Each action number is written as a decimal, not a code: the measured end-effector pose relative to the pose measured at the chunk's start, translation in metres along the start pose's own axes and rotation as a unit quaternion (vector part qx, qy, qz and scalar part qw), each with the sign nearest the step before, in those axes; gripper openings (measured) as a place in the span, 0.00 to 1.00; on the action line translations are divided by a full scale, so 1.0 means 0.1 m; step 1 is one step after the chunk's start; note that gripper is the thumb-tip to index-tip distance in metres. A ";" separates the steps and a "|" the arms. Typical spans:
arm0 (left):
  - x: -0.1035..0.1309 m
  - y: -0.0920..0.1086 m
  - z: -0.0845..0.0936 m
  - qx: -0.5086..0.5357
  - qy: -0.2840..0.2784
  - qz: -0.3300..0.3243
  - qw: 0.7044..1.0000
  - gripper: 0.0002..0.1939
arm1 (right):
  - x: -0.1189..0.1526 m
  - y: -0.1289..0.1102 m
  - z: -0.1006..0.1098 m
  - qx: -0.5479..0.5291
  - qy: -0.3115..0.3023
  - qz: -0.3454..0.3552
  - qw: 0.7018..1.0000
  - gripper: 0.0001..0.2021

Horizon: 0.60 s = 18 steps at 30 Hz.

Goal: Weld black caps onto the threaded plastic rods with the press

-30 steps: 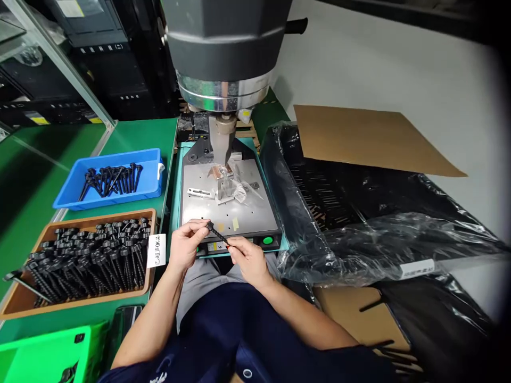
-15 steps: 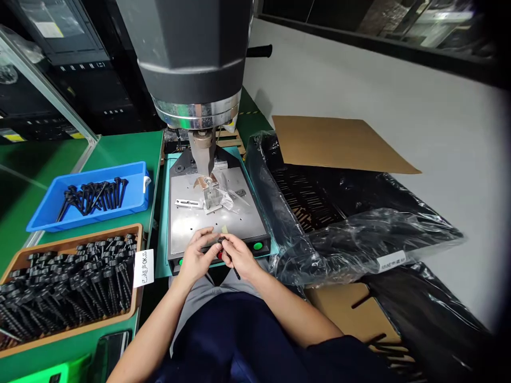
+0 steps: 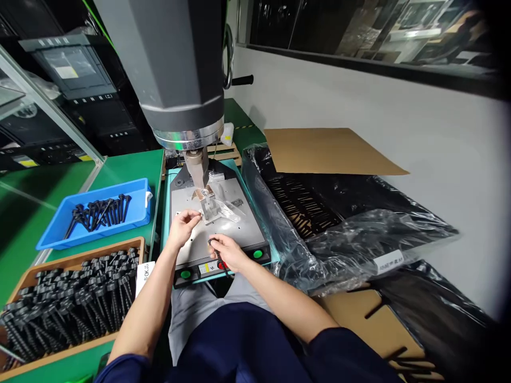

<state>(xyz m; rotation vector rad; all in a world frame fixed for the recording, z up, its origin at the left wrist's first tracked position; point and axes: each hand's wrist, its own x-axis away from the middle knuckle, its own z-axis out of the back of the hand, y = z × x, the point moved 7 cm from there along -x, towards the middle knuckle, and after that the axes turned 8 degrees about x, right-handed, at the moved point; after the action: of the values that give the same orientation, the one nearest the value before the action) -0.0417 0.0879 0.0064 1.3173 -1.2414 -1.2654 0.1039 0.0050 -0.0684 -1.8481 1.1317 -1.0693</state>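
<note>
My right hand (image 3: 229, 252) is closed on a slim black plastic stake (image 3: 217, 252), its head at the fingertips and its shaft pointing down toward me. My left hand (image 3: 183, 229) reaches forward over the steel machine plate (image 3: 235, 229), thumb and fingers pinched together beside the small metal fixture (image 3: 207, 204). It covers most of a flat slotted metal bar; what sits between its fingertips is hidden. Above the fixture stands the press's metal horn (image 3: 197, 170), under a large grey press head (image 3: 179, 69).
On the left are a blue tray (image 3: 59, 242) with black stakes and a brown tray (image 3: 138, 244) packed with more. Green buttons (image 3: 258, 254) and a red button (image 3: 222, 265) line the machine's front. Right: a plastic-lined box (image 3: 263, 213) of dark parts and a cardboard sheet (image 3: 327, 151).
My hands have parted. The left one moved forward to the fixture, while the right kept the stake near the front edge. The view has shifted slightly.
</note>
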 end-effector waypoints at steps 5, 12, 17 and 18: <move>0.13 0.12 -0.15 0.069 0.006 0.041 0.997 0.22 | -0.29 0.11 -0.38 -0.086 -0.082 -0.040 0.992 0.20; 0.07 0.28 -0.27 0.176 0.028 0.041 0.983 0.33 | -0.59 -0.44 -0.34 0.055 0.054 0.233 0.969 0.16; 0.00 0.32 -0.23 0.168 0.043 0.009 0.985 0.34 | -0.56 -0.91 -0.09 0.176 0.147 0.319 0.920 0.16; -0.01 0.31 -0.23 0.168 0.045 0.006 0.985 0.34 | -0.54 -1.00 -0.05 0.191 0.164 0.340 0.906 0.15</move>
<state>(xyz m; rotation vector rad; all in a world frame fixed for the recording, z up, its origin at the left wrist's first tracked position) -0.0211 0.0854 0.0392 1.5839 -1.4398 -1.0045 0.1175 0.0899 0.0055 -0.8689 1.4784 -1.0880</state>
